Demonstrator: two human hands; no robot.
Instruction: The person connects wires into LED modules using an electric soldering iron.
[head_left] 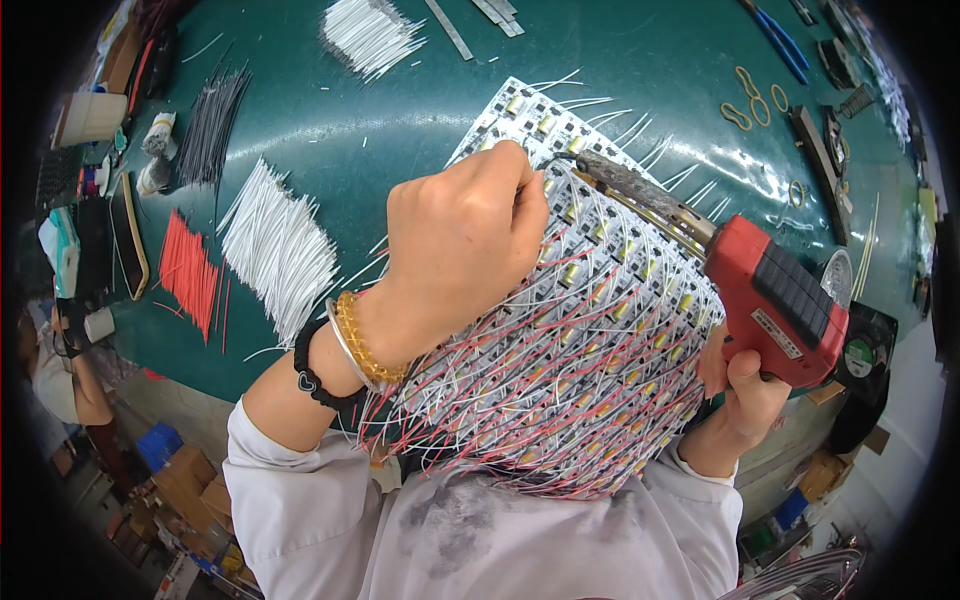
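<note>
A large panel of white circuit boards (640,262) lies in front of me, tilted, with many red and white wires standing off it. My right hand (752,395) grips a red-and-black soldering gun (775,300). Its dark, worn barrel points left, and the bent tip reaches the board beside my left fingers. Over the upper part of the panel, my left hand (465,225) is closed in a pinch. What sits between those fingertips is hidden behind the hand. Beaded bracelets and a bangle circle my left wrist.
On the green table (400,130) lie white wires (278,250), red wires (188,270), black wires (213,125) and another white bundle (370,38). Blue-handled pliers (780,42), rubber bands (750,98) and a dark fan (868,350) are at right. A phone (130,237) lies left.
</note>
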